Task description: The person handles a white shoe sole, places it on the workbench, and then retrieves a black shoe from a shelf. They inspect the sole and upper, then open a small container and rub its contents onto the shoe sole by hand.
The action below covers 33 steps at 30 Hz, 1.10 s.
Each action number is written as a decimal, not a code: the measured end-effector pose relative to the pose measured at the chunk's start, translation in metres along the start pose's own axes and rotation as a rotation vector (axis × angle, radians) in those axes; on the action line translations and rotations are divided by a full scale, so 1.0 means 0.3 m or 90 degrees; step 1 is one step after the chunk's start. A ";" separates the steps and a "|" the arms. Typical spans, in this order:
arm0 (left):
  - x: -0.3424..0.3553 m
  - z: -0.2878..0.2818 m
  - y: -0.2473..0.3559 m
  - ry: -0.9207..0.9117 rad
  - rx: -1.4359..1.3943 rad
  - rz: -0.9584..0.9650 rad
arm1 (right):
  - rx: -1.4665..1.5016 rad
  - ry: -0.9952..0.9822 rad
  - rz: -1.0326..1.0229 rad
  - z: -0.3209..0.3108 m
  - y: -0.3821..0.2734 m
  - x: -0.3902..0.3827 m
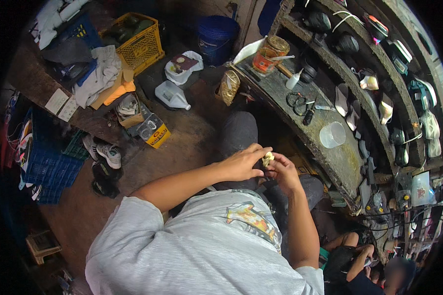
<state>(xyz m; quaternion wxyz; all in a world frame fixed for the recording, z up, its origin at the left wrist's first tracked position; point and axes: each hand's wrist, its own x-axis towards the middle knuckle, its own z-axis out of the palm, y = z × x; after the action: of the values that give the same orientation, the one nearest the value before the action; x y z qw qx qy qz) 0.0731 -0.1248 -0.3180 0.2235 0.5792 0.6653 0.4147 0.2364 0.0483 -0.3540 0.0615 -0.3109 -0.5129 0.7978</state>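
A small crumpled cream-coloured piece [268, 158] is held in front of my lap, between the fingertips of both hands. My right hand [283, 173] pinches it from the right with bent fingers. From the left, my left hand [245, 161] curves toward it, its fingers at the piece's upper edge and its thumb lower down. What the piece is, I cannot make out. Dark-clad knees [240, 130] lie just beyond and beside my hands.
A worn workbench [325, 130] curves along the right, with a clear plastic cup [332, 134], scissors [309, 112] and a white bottle [294, 79]. Shoe-filled shelves [374, 105] rise behind it. Crates, a jug [172, 95] and a bucket [217, 37] stand left and ahead. Another person [364, 265] sits lower right.
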 end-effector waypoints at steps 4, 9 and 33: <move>-0.011 -0.005 -0.087 0.016 -0.108 0.012 | 0.074 -0.046 0.003 0.141 -0.009 -0.071; -0.049 -0.035 -0.462 0.230 -0.449 -0.281 | 0.018 0.097 0.052 0.088 0.069 -0.088; 0.254 -0.775 -1.603 0.846 -0.772 -0.578 | 0.073 0.256 0.171 -0.212 0.069 0.039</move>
<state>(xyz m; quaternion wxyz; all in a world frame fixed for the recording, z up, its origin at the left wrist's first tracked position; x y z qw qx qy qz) -0.4066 -0.1129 -0.5645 0.2015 -0.2892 0.4894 0.7977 0.2672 0.0933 -0.3947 0.0734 -0.5247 -0.3987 0.7486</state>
